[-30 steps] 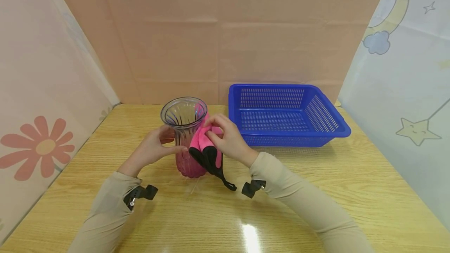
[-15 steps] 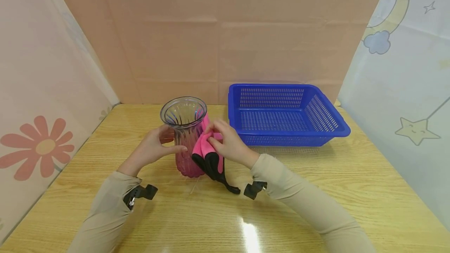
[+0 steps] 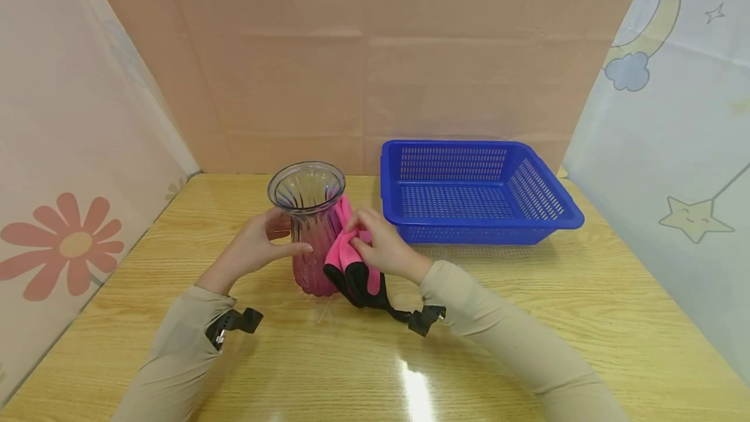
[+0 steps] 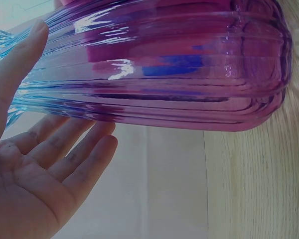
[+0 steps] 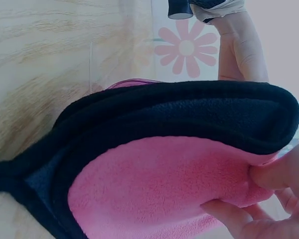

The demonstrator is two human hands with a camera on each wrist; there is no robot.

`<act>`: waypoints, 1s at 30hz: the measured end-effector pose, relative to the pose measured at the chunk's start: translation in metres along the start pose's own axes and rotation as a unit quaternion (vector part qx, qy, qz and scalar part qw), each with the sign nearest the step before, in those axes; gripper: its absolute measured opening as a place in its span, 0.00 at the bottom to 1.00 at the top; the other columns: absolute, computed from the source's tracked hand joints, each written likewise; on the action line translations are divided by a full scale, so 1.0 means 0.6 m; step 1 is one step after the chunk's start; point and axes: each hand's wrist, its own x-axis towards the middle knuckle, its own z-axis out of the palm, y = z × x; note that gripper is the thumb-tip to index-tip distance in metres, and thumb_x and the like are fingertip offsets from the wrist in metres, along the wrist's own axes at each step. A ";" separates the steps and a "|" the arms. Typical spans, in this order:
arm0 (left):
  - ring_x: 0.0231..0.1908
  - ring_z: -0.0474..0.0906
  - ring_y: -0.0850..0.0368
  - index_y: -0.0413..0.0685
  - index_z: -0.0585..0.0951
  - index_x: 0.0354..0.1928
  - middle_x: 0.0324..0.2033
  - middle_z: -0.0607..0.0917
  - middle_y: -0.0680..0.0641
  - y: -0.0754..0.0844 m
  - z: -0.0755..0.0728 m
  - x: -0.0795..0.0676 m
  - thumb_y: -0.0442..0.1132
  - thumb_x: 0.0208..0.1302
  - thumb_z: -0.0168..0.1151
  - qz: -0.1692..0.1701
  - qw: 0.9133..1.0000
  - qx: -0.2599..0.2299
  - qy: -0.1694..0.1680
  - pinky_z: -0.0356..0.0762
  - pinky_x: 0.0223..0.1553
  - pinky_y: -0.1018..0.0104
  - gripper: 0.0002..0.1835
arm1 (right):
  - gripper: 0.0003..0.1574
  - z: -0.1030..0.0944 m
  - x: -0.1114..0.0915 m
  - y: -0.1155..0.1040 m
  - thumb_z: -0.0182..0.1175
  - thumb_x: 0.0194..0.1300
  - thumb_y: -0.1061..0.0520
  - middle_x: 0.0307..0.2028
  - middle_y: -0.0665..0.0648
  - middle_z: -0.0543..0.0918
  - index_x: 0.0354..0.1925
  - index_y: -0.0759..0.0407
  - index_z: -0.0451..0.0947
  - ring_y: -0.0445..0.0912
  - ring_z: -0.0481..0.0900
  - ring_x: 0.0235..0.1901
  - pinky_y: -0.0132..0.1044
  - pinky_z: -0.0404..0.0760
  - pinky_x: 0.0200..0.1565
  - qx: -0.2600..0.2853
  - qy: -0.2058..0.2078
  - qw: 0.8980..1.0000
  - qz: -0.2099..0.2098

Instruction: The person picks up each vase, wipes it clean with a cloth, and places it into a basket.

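Sitting slightly lower than a second ago, pink-and-black cloth (image 3: 348,256) is pinched by the right hand (image 3: 383,244), just beside the vase (image 3: 314,237) gripped by the left hand (image 3: 256,246); blue basket (image 3: 474,222) is parked beyond the right.

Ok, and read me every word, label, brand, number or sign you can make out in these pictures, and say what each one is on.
None: no readable text shows on the glass vase, the pink and black cloth item, the blue basket or the black wrist straps.
The flower, moon, cloud and smiling star are drawings, without words or numbers.
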 end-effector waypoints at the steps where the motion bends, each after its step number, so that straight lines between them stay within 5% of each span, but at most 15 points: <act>1: 0.56 0.75 0.38 0.43 0.67 0.62 0.53 0.80 0.37 0.000 0.000 0.001 0.48 0.52 0.70 0.001 1.000 -0.001 0.000 0.73 0.58 0.45 0.38 | 0.08 0.000 -0.001 0.001 0.55 0.57 0.73 0.37 0.63 0.75 0.34 0.66 0.69 0.54 0.77 0.43 0.43 0.82 0.46 0.000 0.001 1.000 -0.001; 30: 0.57 0.73 0.37 0.43 0.66 0.63 0.53 0.79 0.36 -0.003 0.000 -0.001 0.49 0.52 0.70 -0.002 1.000 0.001 -0.001 0.72 0.58 0.42 0.38 | 0.06 -0.002 0.011 -0.012 0.56 0.57 0.72 0.34 0.62 0.78 0.34 0.66 0.71 0.53 0.76 0.41 0.50 0.80 0.47 0.007 0.043 0.999 0.001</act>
